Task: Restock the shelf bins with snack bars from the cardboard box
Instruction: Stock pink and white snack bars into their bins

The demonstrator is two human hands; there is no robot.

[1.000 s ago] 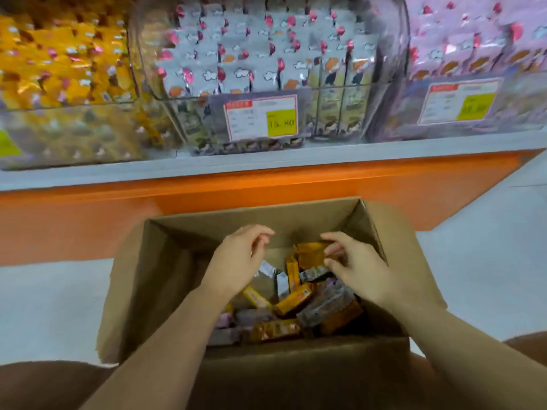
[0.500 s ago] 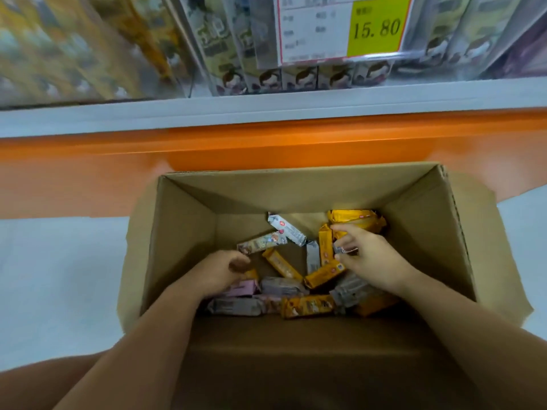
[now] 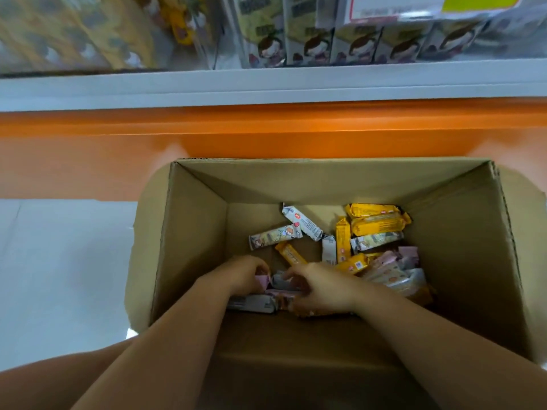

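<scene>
Pale floor (image 3: 59, 261) runs along the foot of a shelf (image 3: 266, 125) with an orange base and a grey front edge. Clear shelf bins (image 3: 296, 34) stand on it at the top of the view, filled with upright packets, and a price label (image 3: 429, 4) hangs on one bin. An open cardboard box (image 3: 192, 232) sits on the floor against the orange base, with its flaps folded outward. Snack bars (image 3: 376, 223) in yellow, white and pink wrappers lie loose on the box bottom, mostly toward its right and near sides. Both forearms reach down into the box. The left hand (image 3: 245, 275) is curled and grips a pink bar (image 3: 262, 279). The right hand (image 3: 322, 287) lies just beside it, with its fingers bent onto a grey bar (image 3: 281, 281); whether it grips that bar cannot be told.
</scene>
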